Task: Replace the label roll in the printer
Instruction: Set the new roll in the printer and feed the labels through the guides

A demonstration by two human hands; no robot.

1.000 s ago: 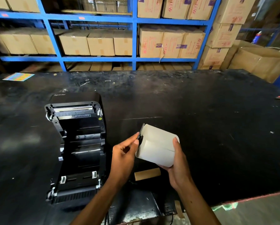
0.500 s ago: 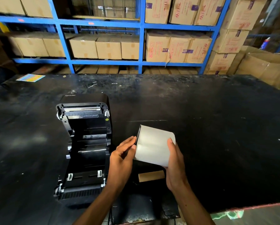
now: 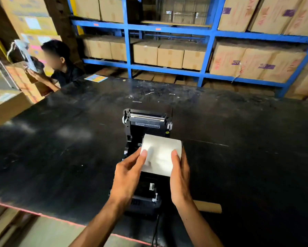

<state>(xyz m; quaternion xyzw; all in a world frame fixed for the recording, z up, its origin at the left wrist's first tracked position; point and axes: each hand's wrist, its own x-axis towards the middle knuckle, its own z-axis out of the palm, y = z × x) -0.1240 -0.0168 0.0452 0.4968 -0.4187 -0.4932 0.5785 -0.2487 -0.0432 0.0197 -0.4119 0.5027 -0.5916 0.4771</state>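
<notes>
The black label printer (image 3: 147,122) stands in the middle of the black table with its lid open towards the far side. I hold a white label roll (image 3: 160,154) directly over its open bay, lying on its side. My left hand (image 3: 127,175) grips the roll's left end and my right hand (image 3: 180,175) grips its right end. The roll and my hands hide most of the bay. An empty brown cardboard core (image 3: 207,206) lies on the table right of the printer, behind my right wrist.
The black table (image 3: 60,148) has a red near edge. A person sits at its far left corner beside stacked cartons (image 3: 10,97). A colourful sheet (image 3: 95,78) lies at the far edge. Blue racks (image 3: 167,70) full of cartons stand behind. A cable (image 3: 156,229) hangs from the printer's front.
Both hands carried the roll left, from beside the printer to over its open bay. My view swung left, bringing the seated person into sight.
</notes>
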